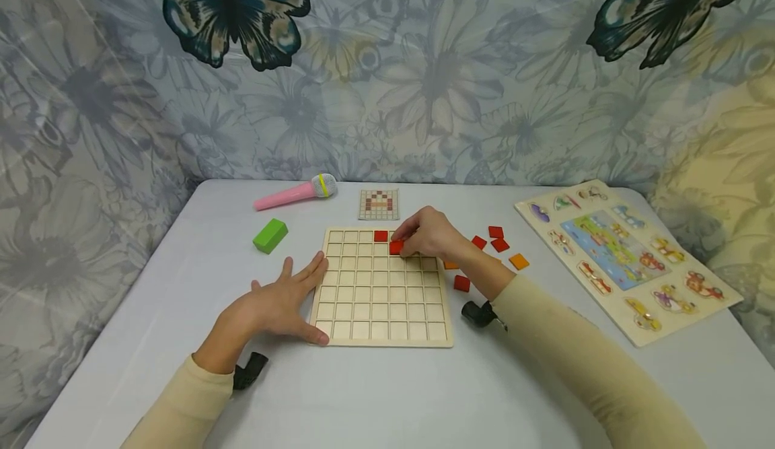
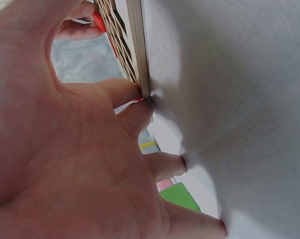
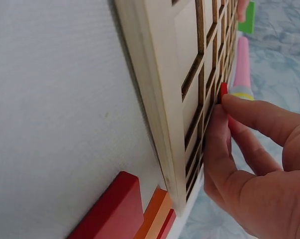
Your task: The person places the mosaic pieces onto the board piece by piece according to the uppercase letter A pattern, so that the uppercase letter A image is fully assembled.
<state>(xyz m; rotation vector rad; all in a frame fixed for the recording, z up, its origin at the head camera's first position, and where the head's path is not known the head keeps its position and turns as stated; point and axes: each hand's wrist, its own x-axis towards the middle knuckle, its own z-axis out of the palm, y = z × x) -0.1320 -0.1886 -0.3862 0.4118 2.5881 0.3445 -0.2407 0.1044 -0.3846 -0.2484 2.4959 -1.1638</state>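
Observation:
A wooden grid board (image 1: pixel 388 342) lies flat on the white table, one red tile (image 1: pixel 381 236) set in its far row. My right hand (image 1: pixel 431 232) reaches over the far side of the board and pinches another red tile (image 1: pixel 396 248) between thumb and fingers, just nearer than the first. In the right wrist view, the fingertips holding that tile are right at the grid. My left hand (image 1: pixel 275 306) spreads its fingers along the board's left edge, thumb at the near corner. The left wrist view shows its fingertips (image 2: pixel 175 166) on the tabletop, two against the board's side.
Several loose red tiles (image 1: pixel 499 245) and orange tiles (image 1: pixel 519 261) lie right of the board. Beyond it is a small pattern card (image 1: pixel 379 204). A pink toy microphone (image 1: pixel 290 196) and a green block (image 1: pixel 270 235) are at the left, a picture puzzle board (image 1: pixel 611 321) at the right.

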